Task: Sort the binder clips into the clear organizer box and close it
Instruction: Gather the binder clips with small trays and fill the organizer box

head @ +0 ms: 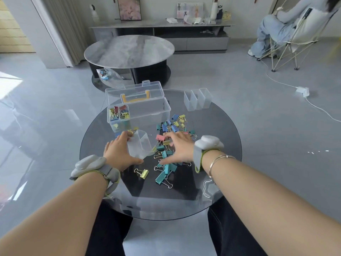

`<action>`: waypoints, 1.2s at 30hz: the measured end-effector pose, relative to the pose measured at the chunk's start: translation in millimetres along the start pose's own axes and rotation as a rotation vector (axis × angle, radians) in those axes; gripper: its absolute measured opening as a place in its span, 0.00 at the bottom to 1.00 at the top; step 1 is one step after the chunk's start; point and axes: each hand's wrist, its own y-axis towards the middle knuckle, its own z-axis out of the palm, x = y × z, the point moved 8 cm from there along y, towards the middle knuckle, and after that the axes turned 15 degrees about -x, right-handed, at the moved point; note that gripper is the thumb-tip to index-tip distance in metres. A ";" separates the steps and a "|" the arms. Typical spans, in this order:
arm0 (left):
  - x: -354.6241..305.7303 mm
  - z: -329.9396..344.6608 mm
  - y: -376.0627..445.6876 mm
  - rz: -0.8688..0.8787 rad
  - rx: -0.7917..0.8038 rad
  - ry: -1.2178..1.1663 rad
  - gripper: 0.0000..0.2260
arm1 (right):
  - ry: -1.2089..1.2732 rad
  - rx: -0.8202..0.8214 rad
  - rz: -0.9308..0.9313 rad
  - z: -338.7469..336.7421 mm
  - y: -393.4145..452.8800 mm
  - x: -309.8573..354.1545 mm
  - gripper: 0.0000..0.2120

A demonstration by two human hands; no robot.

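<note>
Gripping a small clear bin (139, 145) tilted on the counter (217, 126), the left hand (119, 150) is curling round it while the right hand (180, 147) is spreading over loose binder clips (166, 157) beside the open organizer box (145, 109), one compartment holding clips.

A: Noting surfaces. The round table (212, 126) at frame centre is showing as dark smoked glass, glossy, reflecting light.

B: The organizer box (147, 109) is looking like clear, smooth plastic; its handle (135, 95) is reading as opaque yellow plastic.

A: The binder clips (166, 154) are showing matt painted bodies with shiny wire metal arms.

B: Upper centre, the oval table (129, 50) is appearing as polished grey marble.
</note>
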 end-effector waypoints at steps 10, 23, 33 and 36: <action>7.0 7.9 6.0 0.059 0.017 0.044 0.37 | -0.279 -0.146 -0.217 51.3 -1.4 5.7 0.39; 10.6 20.9 -7.3 0.160 0.085 0.164 0.38 | -0.187 -0.135 -0.151 38.4 14.2 16.6 0.37; 6.7 26.1 -3.7 0.159 0.093 0.208 0.37 | -0.279 -0.071 -0.060 30.6 29.9 20.6 0.31; 9.4 29.3 -0.4 0.158 0.109 0.215 0.38 | -0.311 -0.029 -0.013 28.4 33.3 24.3 0.30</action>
